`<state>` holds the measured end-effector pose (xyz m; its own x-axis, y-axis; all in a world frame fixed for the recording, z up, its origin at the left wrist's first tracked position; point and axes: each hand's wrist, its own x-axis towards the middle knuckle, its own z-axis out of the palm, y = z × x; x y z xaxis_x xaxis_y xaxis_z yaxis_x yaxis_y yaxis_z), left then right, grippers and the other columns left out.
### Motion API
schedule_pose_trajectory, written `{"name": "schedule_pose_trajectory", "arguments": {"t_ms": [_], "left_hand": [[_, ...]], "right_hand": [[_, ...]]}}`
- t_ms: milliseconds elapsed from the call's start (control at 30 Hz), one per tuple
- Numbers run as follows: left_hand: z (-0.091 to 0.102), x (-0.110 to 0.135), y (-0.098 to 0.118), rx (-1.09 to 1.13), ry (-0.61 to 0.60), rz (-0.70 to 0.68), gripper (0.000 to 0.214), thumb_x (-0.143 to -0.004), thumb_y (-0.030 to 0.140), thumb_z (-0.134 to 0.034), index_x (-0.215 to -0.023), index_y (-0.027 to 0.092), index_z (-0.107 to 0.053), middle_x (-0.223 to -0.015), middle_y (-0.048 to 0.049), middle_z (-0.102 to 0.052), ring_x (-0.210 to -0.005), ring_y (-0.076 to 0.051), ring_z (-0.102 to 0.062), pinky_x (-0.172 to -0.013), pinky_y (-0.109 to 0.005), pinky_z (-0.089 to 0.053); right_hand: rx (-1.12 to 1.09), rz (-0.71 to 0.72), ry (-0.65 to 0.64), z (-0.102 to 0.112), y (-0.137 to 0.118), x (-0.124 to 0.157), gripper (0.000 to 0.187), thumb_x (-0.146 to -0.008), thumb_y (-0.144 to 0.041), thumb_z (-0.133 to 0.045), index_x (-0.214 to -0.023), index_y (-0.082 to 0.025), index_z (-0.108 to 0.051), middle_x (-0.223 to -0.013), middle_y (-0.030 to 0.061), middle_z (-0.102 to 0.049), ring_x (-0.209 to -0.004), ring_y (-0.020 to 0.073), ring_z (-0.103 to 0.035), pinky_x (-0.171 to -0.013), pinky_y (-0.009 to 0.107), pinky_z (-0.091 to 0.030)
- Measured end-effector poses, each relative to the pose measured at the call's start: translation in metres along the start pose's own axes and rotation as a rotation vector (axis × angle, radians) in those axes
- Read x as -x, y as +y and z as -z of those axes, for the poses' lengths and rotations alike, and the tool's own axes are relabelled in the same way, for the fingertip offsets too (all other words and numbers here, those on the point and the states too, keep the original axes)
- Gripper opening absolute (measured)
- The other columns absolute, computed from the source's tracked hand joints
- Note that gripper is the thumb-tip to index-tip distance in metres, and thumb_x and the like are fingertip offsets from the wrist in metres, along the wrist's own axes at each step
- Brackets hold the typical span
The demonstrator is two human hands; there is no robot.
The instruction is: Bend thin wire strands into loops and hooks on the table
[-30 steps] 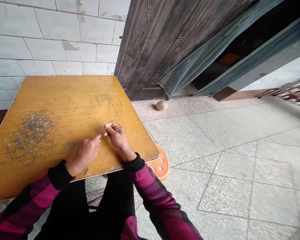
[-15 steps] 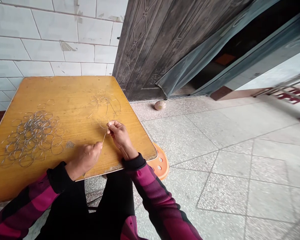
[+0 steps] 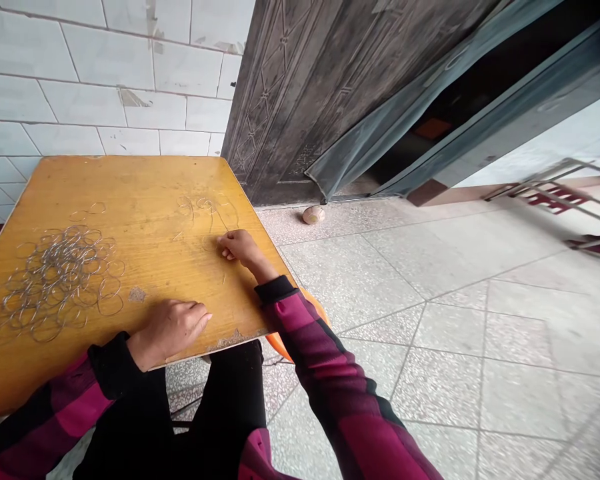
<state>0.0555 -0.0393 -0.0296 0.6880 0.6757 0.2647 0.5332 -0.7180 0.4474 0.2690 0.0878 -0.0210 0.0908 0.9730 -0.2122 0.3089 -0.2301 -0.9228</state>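
The left hand (image 3: 171,330) is held low and palm down, with the fingers laid together and pointed inward. The right hand (image 3: 241,247) is placed further forward, its fingers curled and the tips brought near the thumb; it may be empty, but this is not easily seen from this view. The left forearm (image 3: 55,407) and the right forearm (image 3: 330,380) are stretched forward in checked pink-and-black sleeves (image 3: 300,320), with black cuffs (image 3: 275,290) at the wrists.

The person wears a long-sleeved top (image 3: 325,360) in a broad check of magenta, deep plum and black. Each sleeve ends in a thick black cuff (image 3: 275,290), snug at the wrist. Black trousers (image 3: 220,407) cover the legs. The left hand (image 3: 167,330) and right hand (image 3: 243,248) are bare.
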Motion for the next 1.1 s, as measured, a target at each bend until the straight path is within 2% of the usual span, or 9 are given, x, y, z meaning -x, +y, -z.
{"name": "schedule_pose_trajectory", "arguments": {"t_ms": [167,233,300,367,433,533,667,833,1100], "left_hand": [[0.001,0.0,-0.005,-0.106,0.015,-0.044,0.026,-0.095,0.022,-0.045,-0.076,0.018,-0.062,-0.068,-0.0063,-0.068,-0.059,-0.016,-0.061,-0.055,-0.027,-0.036],[0.001,0.0,-0.006,-0.131,0.055,-0.066,0.026,-0.095,0.021,-0.046,-0.075,0.017,-0.062,-0.066,-0.0053,-0.067,-0.057,-0.016,-0.06,-0.054,-0.027,-0.036],[0.001,0.0,-0.007,-0.144,0.105,-0.094,0.024,-0.094,0.019,-0.047,-0.076,0.017,-0.062,-0.065,-0.0042,-0.067,-0.057,-0.015,-0.061,-0.054,-0.027,-0.038],[0.002,-0.001,-0.008,-0.15,0.142,-0.115,0.022,-0.094,0.016,-0.048,-0.077,0.016,-0.063,-0.066,-0.0032,-0.068,-0.058,-0.015,-0.061,-0.055,-0.027,-0.04],[0.002,-0.002,-0.009,-0.158,0.158,-0.128,0.021,-0.093,0.015,-0.049,-0.078,0.016,-0.063,-0.067,-0.0025,-0.068,-0.058,-0.015,-0.062,-0.055,-0.026,-0.042],[0.004,-0.002,-0.01,-0.176,0.151,-0.143,0.02,-0.092,0.015,-0.05,-0.078,0.017,-0.063,-0.068,-0.0022,-0.068,-0.059,-0.015,-0.063,-0.055,-0.026,-0.043],[0.005,-0.003,-0.011,-0.189,0.146,-0.138,0.02,-0.093,0.016,-0.049,-0.079,0.017,-0.064,-0.068,-0.0022,-0.068,-0.06,-0.014,-0.063,-0.056,-0.025,-0.043],[0.004,-0.003,-0.013,-0.188,0.142,-0.131,0.023,-0.094,0.016,-0.047,-0.076,0.017,-0.063,-0.067,-0.0022,-0.067,-0.059,-0.014,-0.062,-0.056,-0.026,-0.042],[0.003,-0.003,-0.014,-0.187,0.135,-0.152,0.022,-0.093,0.016,-0.048,-0.077,0.017,-0.063,-0.067,-0.0021,-0.067,-0.06,-0.014,-0.062,-0.057,-0.026,-0.042]], "right_hand": [[0.05,0.046,0.065,0.009,0.012,0.005,0.014,-0.08,-0.024,-0.068,-0.071,-0.015,-0.064,-0.046,0.0012,-0.06,-0.04,0.012,-0.055,-0.043,0.023,-0.044],[0.156,0.231,0.126,0.017,0.018,0.01,0.012,-0.082,-0.026,-0.065,-0.085,-0.015,-0.069,-0.063,0.0054,-0.069,-0.054,0.0156,-0.063,-0.055,0.028,-0.052],[0.309,0.512,0.131,0.025,0.023,0.015,0.022,-0.085,-0.029,-0.062,-0.102,-0.016,-0.07,-0.095,0.0113,-0.073,-0.085,0.0215,-0.069,-0.077,0.037,-0.055],[0.477,0.741,0.047,0.027,0.026,0.02,0.034,-0.09,-0.034,-0.057,-0.119,-0.018,-0.065,-0.128,0.0136,-0.063,-0.121,0.0261,-0.058,-0.1,0.046,-0.046],[0.664,0.837,-0.051,0.022,0.027,0.026,0.046,-0.094,-0.041,-0.051,-0.134,-0.019,-0.055,-0.148,0.0128,-0.046,-0.142,0.0279,-0.035,-0.113,0.052,-0.031],[0.938,0.814,-0.131,0.004,0.025,0.032,0.063,-0.094,-0.054,-0.046,-0.147,-0.019,-0.039,-0.158,0.0105,-0.028,-0.149,0.031,-0.015,-0.117,0.056,-0.018],[1.123,0.745,-0.174,-0.018,0.023,0.037,0.072,-0.094,-0.061,-0.036,-0.152,-0.019,-0.027,-0.159,0.0096,-0.023,-0.148,0.0294,-0.018,-0.118,0.057,-0.012],[1.147,0.66,-0.112,-0.027,0.021,0.044,0.078,-0.093,-0.065,-0.033,-0.152,-0.015,-0.026,-0.159,0.0143,-0.022,-0.148,0.0291,-0.02,-0.117,0.058,-0.012],[1.099,0.529,0.018,-0.018,0.016,0.042,0.073,-0.095,-0.062,-0.034,-0.149,-0.013,-0.033,-0.156,0.018,-0.028,-0.146,0.0318,-0.024,-0.115,0.059,-0.017]]}}
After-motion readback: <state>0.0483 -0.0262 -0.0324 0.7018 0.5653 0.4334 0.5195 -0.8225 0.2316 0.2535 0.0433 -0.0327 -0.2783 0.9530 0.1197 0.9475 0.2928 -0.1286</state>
